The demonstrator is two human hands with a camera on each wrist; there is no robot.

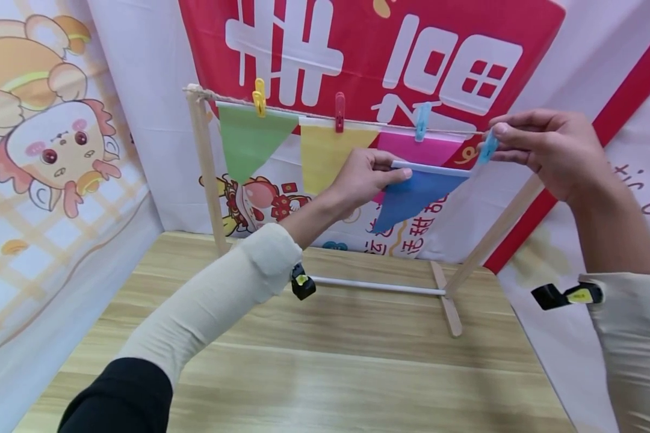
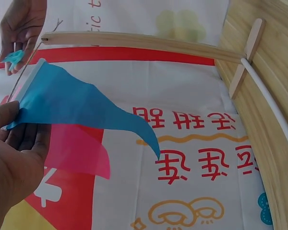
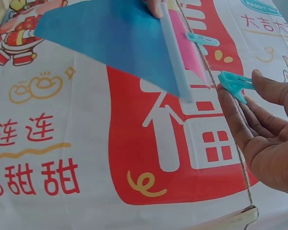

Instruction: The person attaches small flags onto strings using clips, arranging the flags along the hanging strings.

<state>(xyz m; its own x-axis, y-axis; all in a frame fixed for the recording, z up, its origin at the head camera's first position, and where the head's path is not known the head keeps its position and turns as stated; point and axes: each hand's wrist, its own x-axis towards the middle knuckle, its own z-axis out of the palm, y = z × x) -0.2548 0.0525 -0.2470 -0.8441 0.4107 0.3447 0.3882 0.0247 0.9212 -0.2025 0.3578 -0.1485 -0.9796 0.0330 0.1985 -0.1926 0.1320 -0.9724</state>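
My left hand pinches a blue triangular pennant by one end of its white top edge. The pennant hangs in front of a pink pennant, just below a thin string. Between thumb and fingers, my right hand holds a light blue clothespin beside the string, apart from the blue pennant. Farther left, a green pennant and a yellow pennant hang from the string. A yellow clothespin, a red clothespin and another light blue clothespin sit along it.
The string runs between a left wooden post and a right wooden post. A white rod joins them low down, above a wood-grain table. Behind hangs a printed cloth with a red panel.
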